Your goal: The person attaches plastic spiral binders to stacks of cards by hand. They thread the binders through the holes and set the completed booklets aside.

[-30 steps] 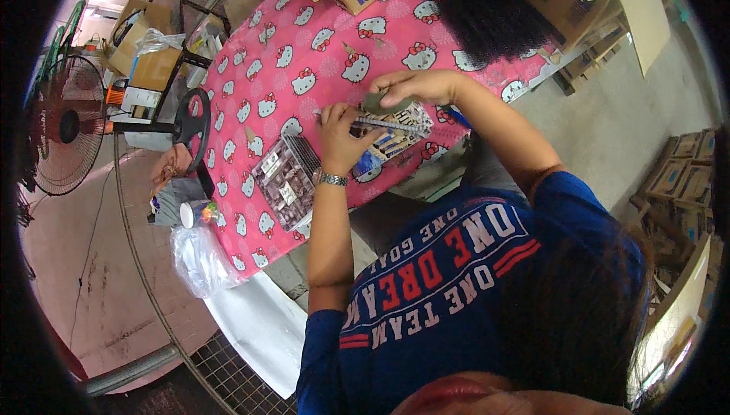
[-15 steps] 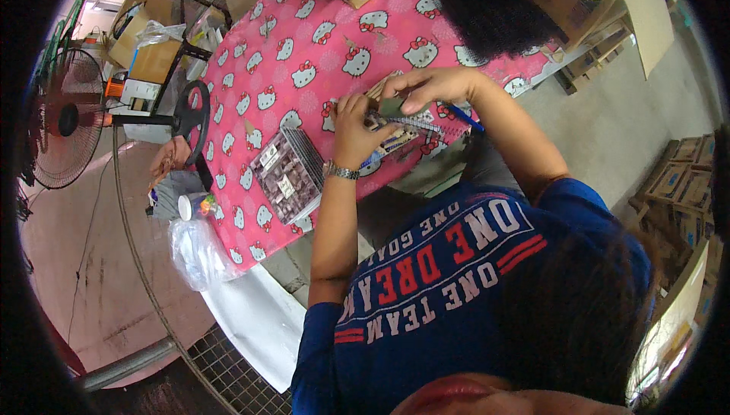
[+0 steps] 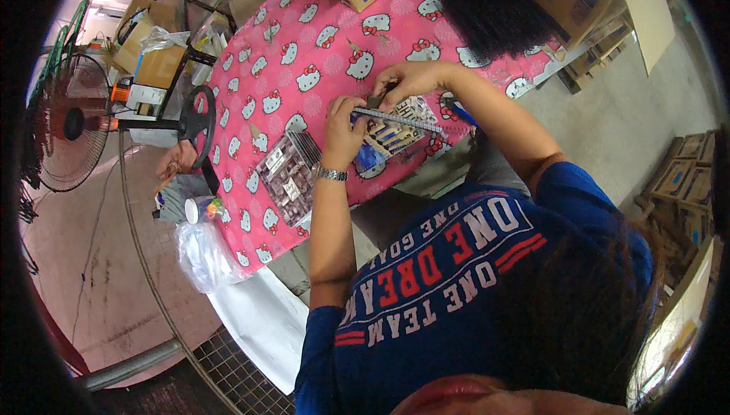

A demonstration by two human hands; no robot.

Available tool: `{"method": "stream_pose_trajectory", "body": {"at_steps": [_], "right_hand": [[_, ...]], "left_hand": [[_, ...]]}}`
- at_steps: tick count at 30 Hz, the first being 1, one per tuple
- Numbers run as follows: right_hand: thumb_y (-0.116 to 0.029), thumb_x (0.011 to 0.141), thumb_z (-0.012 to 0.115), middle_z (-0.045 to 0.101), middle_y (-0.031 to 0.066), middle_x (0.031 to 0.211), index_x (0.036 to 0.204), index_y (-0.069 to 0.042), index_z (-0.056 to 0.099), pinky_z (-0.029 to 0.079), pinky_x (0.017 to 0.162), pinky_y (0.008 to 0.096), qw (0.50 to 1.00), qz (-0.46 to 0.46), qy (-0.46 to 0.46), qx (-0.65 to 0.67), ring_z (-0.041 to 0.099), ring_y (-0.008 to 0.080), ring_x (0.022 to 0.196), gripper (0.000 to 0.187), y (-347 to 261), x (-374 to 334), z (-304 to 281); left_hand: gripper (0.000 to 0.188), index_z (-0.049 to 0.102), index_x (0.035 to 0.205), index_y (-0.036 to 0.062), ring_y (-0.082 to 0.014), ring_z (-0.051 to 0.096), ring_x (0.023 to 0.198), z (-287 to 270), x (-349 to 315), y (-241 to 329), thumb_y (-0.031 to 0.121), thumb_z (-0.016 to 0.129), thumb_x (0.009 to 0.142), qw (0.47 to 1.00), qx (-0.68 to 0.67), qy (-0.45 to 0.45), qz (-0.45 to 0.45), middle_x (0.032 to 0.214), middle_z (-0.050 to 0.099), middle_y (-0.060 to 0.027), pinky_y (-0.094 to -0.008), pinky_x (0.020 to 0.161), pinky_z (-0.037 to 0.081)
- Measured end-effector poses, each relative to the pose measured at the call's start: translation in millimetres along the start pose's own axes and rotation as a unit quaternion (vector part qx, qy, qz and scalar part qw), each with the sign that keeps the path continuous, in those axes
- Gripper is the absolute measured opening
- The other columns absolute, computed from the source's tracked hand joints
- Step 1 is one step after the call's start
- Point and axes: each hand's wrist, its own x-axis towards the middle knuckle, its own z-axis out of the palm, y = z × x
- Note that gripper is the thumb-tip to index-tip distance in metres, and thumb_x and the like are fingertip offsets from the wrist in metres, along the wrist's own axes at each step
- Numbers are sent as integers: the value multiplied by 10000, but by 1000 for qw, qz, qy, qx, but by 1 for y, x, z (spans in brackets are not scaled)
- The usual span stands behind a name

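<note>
Two bare hands meet over the spine of a spiral-bound notebook point(image 3: 391, 139) on our pink-covered worktop point(image 3: 264, 89). Our right hand point(image 3: 413, 80) has its grip pinched, thumb against fingers, on a small dark piece point(image 3: 374, 101) just above the upper-left end of the coil point(image 3: 403, 120). Our left hand point(image 3: 346, 124) curls at that same end; its thumb is partly hidden, so we cannot tell whether its grip is pressed fully together.

For clean handling here, we judge that the left hand does best to steady the notebook's end while the right keeps its pinch small and in line with the spine. Light pressure should spare the thin loops; a sideways pull could bend them or skew the pages.

Our left forearm rises almost straight from below, a metal watch point(image 3: 331, 174) at the wrist. Our right elbow juts out to the side, its forearm slanting in and the hand bent down over the spine. A second notebook point(image 3: 287, 185) lies left of our left wrist.
</note>
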Motion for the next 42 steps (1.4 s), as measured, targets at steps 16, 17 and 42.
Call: {"method": "stream_pose_trajectory", "body": {"at_steps": [16, 17, 42], "right_hand": [[-454, 837, 686, 607, -22, 1017, 1116, -95, 631, 441, 825, 293, 998, -3, -52, 37, 544, 112, 977, 457, 3, 23, -7], [-459, 830, 692, 603, -27, 1002, 1094, -95, 641, 441, 820, 290, 994, 4, -70, 88, 542, 107, 969, 453, 5, 23, -5], [-160, 712, 727, 578, 150, 1167, 1248, -39, 577, 416, 969, 431, 838, -141, 328, -413, 524, 353, 1088, 570, 41, -46, 92]], "left_hand": [[241, 595, 992, -15, -164, 620, 865, 0, -7, -26, -36, 707, 780, 967, -217, 5, -130, 944, 577, -78, -290, 727, 505], [243, 597, 999, -19, -162, 622, 869, 0, -9, -29, -33, 707, 783, 971, -200, -10, -134, 936, 586, -75, -291, 735, 506], [154, 648, 985, -15, -99, 623, 615, 26, -46, -12, 129, 648, 930, 891, -288, 256, -239, 770, 650, -34, -224, 531, 465]]}}
